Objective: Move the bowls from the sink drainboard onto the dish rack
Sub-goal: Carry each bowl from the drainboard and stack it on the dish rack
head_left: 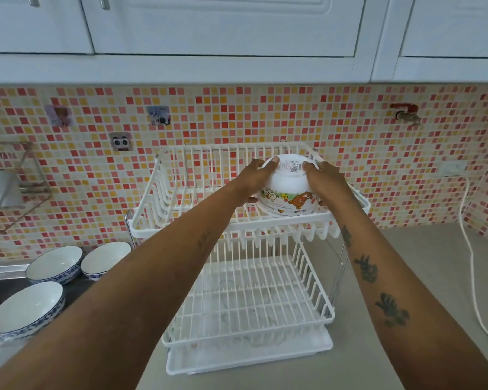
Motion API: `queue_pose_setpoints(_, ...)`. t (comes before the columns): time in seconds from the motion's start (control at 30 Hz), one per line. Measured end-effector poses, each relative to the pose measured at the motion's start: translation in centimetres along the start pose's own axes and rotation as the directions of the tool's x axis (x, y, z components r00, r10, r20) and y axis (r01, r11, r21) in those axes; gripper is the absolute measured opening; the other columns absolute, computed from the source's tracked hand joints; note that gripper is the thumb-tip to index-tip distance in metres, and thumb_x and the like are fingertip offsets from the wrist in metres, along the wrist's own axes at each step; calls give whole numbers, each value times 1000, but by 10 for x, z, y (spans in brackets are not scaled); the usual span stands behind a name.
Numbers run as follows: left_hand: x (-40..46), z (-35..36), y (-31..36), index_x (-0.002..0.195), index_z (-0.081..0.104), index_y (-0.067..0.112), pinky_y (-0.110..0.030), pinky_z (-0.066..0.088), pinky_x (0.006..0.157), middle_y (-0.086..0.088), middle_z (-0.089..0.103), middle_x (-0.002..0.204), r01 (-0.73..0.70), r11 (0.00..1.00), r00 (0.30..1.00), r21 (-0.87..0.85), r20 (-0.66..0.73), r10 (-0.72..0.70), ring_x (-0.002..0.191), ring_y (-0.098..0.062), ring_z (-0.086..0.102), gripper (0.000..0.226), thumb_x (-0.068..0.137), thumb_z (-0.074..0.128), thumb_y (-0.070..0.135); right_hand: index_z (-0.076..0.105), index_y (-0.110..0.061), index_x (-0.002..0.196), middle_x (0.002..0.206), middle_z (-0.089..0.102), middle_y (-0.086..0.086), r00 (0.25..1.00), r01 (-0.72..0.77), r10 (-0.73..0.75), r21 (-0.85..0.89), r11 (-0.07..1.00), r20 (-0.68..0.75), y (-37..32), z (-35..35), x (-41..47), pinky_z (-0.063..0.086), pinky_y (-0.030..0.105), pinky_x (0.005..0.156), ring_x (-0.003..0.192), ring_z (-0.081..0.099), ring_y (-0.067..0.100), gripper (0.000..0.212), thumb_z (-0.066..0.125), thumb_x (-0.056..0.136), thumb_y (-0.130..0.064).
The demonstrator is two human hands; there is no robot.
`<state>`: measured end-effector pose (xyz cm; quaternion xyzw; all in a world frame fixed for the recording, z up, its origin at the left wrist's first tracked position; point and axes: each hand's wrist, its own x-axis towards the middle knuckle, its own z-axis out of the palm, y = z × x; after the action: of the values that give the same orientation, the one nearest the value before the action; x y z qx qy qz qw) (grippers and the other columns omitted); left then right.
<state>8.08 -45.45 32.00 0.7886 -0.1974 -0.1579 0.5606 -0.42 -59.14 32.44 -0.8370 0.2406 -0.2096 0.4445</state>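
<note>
A white two-tier dish rack stands on the counter. Upside down on the right of its top tier is a white bowl with cartoon bears. My left hand grips the bowl's left side and my right hand grips its right side. Three white bowls with blue patterned outsides sit upright on the steel drainboard at the lower left: one at the back left, one at the back right and one nearer me.
The rack's lower tier and its drip tray hold nothing. A white cord runs down the counter at the right. A tap juts from the tiled wall. A wire wall shelf hangs at the left. Cabinets overhang above.
</note>
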Motion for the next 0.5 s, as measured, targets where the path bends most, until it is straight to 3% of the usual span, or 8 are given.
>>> queue_pose_setpoints(0.1,-1,1,1,146,31,24,-50,44,103,-7,46,146,16,1000,1000,9,1,-16,127,-31,48,63,95,38,60,24,-35,148,149,44,7,998,66,-66,-18,998,1,1,1,-1,49,46,97,119,55,32,52,32,97,-44)
queue_pose_setpoints(0.2,-1,3,2,147,31,23,-50,44,103,-7,45,147,13,1000,1000,17,-8,-12,129,-31,47,64,95,38,60,32,-34,142,140,52,10,995,103,-103,-64,993,-4,1,2,-1,48,41,90,109,57,30,44,27,99,-43)
queue_pose_setpoints(0.37,3,4,2,145,33,19,-49,48,94,-8,47,144,11,999,999,32,-35,-10,121,-31,51,68,93,42,61,38,-33,138,138,53,9,995,103,-103,-128,986,7,2,2,0,44,44,99,118,54,31,42,23,100,-44)
queue_pose_setpoints(0.5,1,4,2,143,34,17,-49,49,93,-9,48,141,10,999,999,36,-37,-9,120,-32,52,68,92,43,61,38,-31,139,140,51,8,996,92,-91,-149,985,13,0,2,5,48,46,96,111,55,30,43,22,100,-41)
